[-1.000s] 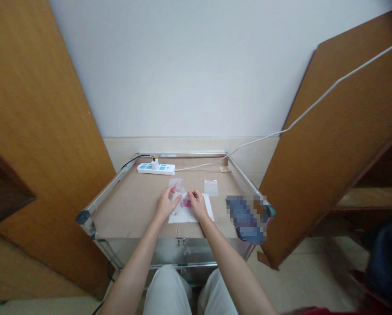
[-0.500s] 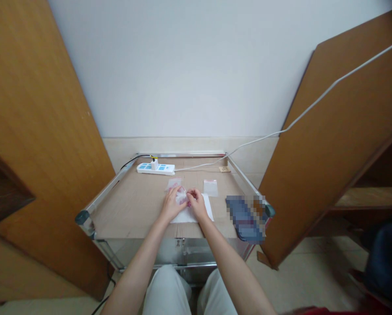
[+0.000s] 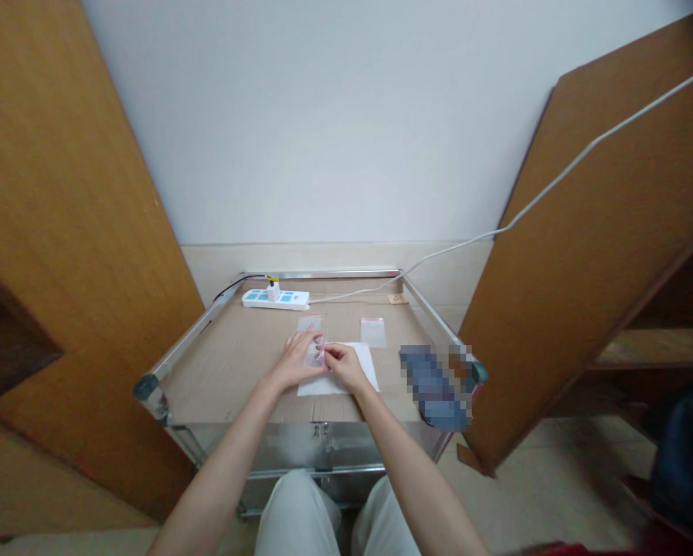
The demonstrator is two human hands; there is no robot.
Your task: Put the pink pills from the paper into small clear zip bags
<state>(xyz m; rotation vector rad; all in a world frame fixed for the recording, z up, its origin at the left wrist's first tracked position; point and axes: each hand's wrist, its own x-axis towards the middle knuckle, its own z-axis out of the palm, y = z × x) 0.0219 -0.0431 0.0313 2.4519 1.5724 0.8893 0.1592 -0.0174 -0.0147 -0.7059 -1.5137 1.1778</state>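
Over a white sheet of paper (image 3: 367, 366), my left hand (image 3: 296, 361) curves around a small clear plastic bag (image 3: 314, 355) with pink marks, thumb below and fingers above. My right hand (image 3: 347, 366) pinches the bag's right edge between thumb and fingertips. Just beyond my left fingers another clear bag with pink print (image 3: 310, 321) lies flat. A third clear bag (image 3: 373, 333), with a pink top strip, lies behind the paper on the right. What is inside the held bag is too small to make out.
Brown cardboard (image 3: 219, 371) covers the metal-framed table. At the back left sits a white power strip (image 3: 276, 300) with a plug in it; its cable (image 3: 450, 249) runs up to the right. A pixelated dark item (image 3: 436, 386) lies at the right edge. Wooden panels stand on both sides.
My left hand has shifted slightly left and turned, and the bag now stands stretched between both hands. My right fingers have moved a little left and lower onto its edge.
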